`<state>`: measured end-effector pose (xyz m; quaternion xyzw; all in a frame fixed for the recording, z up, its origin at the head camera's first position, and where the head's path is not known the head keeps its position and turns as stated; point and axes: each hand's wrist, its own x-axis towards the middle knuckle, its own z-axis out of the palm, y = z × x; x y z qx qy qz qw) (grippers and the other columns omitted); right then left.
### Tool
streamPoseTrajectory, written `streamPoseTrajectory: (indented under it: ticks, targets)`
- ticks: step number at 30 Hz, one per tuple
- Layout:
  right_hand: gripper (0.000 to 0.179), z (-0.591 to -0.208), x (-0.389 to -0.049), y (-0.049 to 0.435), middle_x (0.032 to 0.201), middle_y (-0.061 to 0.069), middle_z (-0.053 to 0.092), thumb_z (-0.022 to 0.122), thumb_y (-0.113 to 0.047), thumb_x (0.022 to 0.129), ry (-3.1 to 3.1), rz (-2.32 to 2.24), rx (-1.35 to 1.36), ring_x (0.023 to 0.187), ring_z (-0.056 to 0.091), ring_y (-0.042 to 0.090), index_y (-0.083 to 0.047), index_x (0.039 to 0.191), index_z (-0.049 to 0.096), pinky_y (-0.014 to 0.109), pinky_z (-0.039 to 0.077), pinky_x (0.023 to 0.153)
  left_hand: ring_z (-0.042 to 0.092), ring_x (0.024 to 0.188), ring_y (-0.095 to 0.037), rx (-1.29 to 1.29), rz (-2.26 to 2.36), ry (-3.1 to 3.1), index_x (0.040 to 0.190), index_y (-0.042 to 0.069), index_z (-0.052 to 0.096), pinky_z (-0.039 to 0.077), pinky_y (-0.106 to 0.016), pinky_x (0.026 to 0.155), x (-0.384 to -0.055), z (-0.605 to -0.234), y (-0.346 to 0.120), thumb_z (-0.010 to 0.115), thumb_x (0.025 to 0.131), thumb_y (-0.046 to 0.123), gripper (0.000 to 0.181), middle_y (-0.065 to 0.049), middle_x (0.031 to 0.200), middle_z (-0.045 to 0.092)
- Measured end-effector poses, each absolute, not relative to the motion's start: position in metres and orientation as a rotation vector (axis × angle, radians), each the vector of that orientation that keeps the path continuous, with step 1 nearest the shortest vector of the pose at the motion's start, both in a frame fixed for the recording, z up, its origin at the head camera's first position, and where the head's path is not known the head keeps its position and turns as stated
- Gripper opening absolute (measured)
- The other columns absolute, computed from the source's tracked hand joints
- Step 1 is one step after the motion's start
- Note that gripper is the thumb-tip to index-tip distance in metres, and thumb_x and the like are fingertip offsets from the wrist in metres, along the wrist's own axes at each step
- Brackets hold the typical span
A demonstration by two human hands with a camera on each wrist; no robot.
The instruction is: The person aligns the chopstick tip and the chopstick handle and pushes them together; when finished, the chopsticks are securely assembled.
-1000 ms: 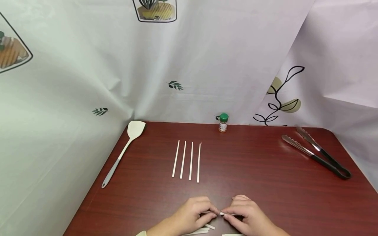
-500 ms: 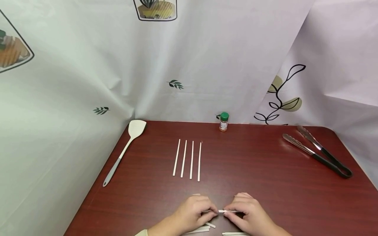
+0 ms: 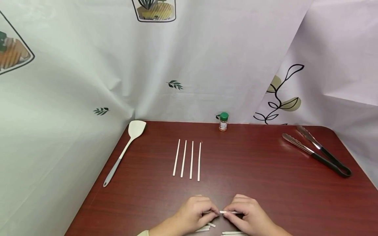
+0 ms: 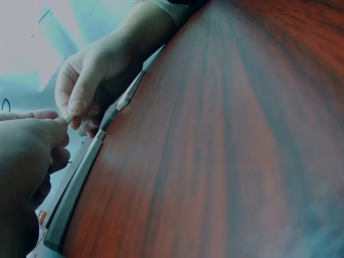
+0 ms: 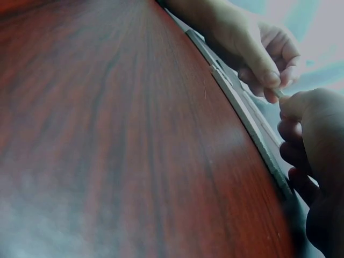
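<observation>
Close to the table's near edge, my left hand point(image 3: 195, 212) and right hand point(image 3: 248, 213) pinch one thin white stick point(image 3: 222, 212) between thumbs and fingers. Only a short piece of it shows in the gap between them. More white sticks point(image 3: 202, 229) lie under and beside the left hand, and others point(image 3: 232, 233) below the right. In the left wrist view, the fingertips of the left hand point(image 4: 27, 156) almost meet those of the right hand point(image 4: 99, 80). Beyond the hands, several white sticks point(image 3: 191, 160) lie side by side in a row.
A white spatula point(image 3: 127, 147) with a grey handle lies along the left edge of the dark red table point(image 3: 242, 164). At the back stands a small green-capped jar point(image 3: 223, 122). Metal tongs point(image 3: 322, 154) with black handles lie spread at the right. A patterned white sheet point(image 3: 206, 59) hangs behind.
My right hand has shifted slightly right along the stick, so a little more of it shows between the hands. The left hand stays nearly in place; the other objects have not moved.
</observation>
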<state>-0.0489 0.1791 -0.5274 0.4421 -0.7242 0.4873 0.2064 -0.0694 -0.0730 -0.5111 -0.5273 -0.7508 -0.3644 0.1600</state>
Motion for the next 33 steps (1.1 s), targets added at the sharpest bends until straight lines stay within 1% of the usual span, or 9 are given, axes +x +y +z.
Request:
streamPoseTrajectory:
  ticks: [3, 6, 8, 15, 21, 24, 26, 29, 33]
  targets:
    - [0.026, -0.527, -0.05, 0.179, 0.086, -0.008, 0.07, 0.087, 0.004, 0.082, -2.003, 1.36, 1.254, 0.075, 0.059, -0.001, -0.013, 0.101, 0.08, 0.009, 0.045, 0.07, 0.061, 0.083, 0.008, -1.521, -1.049, -2.143, 0.096, 0.018, 0.077, 0.048, -0.01, 0.081, -0.069, -0.51, -0.072, 0.077, 0.098, 0.013, 0.006, 0.013, 0.09, 0.073]
    - [0.026, -0.527, -0.051, 0.18, 0.086, -0.008, 0.071, 0.086, 0.004, 0.082, -1.991, 1.365, 1.27, 0.076, 0.059, 0.0, -0.013, 0.101, 0.079, 0.009, 0.046, 0.07, 0.061, 0.083, 0.007, -1.535, -1.062, -2.133, 0.096, 0.017, 0.077, 0.048, -0.009, 0.08, -0.069, -0.509, -0.07, 0.082, 0.09, 0.005, 0.014, 0.012, 0.089, 0.073]
    - [0.027, -0.527, -0.051, 0.18, 0.086, -0.008, 0.071, 0.086, 0.004, 0.082, -1.989, 1.374, 1.274, 0.076, 0.059, 0.0, -0.013, 0.101, 0.079, 0.01, 0.046, 0.07, 0.06, 0.083, 0.008, -1.543, -1.074, -2.131, 0.096, 0.016, 0.078, 0.048, -0.008, 0.08, -0.069, -0.508, -0.069, 0.083, 0.089, 0.003, 0.016, 0.012, 0.087, 0.071]
    - [0.034, -0.53, -0.049, 0.18, 0.088, -0.006, 0.074, 0.087, 0.009, 0.078, -2.015, 1.463, 1.209, 0.077, 0.064, 0.002, -0.014, 0.103, 0.08, 0.014, 0.05, 0.066, 0.056, 0.079, 0.007, -1.529, -1.099, -2.114, 0.1, 0.016, 0.078, 0.047, -0.008, 0.078, -0.068, -0.509, -0.071, 0.079, 0.095, 0.007, 0.011, 0.011, 0.088, 0.07]
    - [0.037, -0.527, -0.049, 0.185, 0.088, -0.005, 0.073, 0.088, 0.011, 0.077, -2.11, 1.633, 0.94, 0.076, 0.067, 0.008, -0.017, 0.098, 0.078, 0.02, 0.053, 0.065, 0.065, 0.083, 0.004, -1.385, -1.094, -2.129, 0.104, 0.016, 0.075, 0.051, -0.012, 0.081, -0.072, -0.512, -0.074, 0.083, 0.092, 0.01, 0.015, 0.009, 0.091, 0.073]
    - [0.031, -0.524, -0.049, 0.19, 0.091, 0.002, 0.075, 0.083, 0.015, 0.081, -2.129, 1.839, 0.768, 0.08, 0.07, 0.008, -0.006, 0.103, 0.076, 0.022, 0.056, 0.067, 0.067, 0.087, 0.003, -1.364, -1.126, -2.141, 0.107, 0.015, 0.075, 0.052, -0.012, 0.083, -0.072, -0.514, -0.076, 0.08, 0.095, 0.009, 0.014, 0.008, 0.094, 0.075]
    - [0.031, -0.521, -0.05, 0.194, 0.094, 0.007, 0.076, 0.078, 0.018, 0.085, -2.105, 2.012, 0.648, 0.084, 0.071, 0.008, 0.005, 0.112, 0.07, 0.023, 0.058, 0.069, 0.067, 0.09, 0.003, -1.382, -1.125, -2.156, 0.111, 0.015, 0.075, 0.052, -0.013, 0.084, -0.071, -0.514, -0.077, 0.075, 0.099, 0.01, 0.012, 0.007, 0.098, 0.075]
    - [0.042, -0.517, -0.055, 0.197, 0.096, 0.009, 0.076, 0.072, 0.019, 0.089, -2.041, 2.197, 0.474, 0.086, 0.072, 0.009, 0.015, 0.126, 0.053, 0.023, 0.059, 0.072, 0.066, 0.096, 0.005, -1.452, -1.105, -2.183, 0.115, 0.016, 0.076, 0.052, -0.014, 0.088, -0.07, -0.512, -0.078, 0.068, 0.103, 0.012, 0.014, 0.009, 0.104, 0.075]
    - [0.052, -0.513, -0.061, 0.199, 0.094, 0.009, 0.076, 0.068, 0.019, 0.092, -1.968, 2.307, 0.333, 0.084, 0.073, 0.011, 0.01, 0.135, 0.04, 0.024, 0.059, 0.074, 0.064, 0.096, 0.007, -1.564, -1.085, -2.192, 0.118, 0.016, 0.075, 0.051, -0.013, 0.089, -0.069, -0.509, -0.077, 0.072, 0.1, 0.011, 0.019, 0.01, 0.108, 0.074]
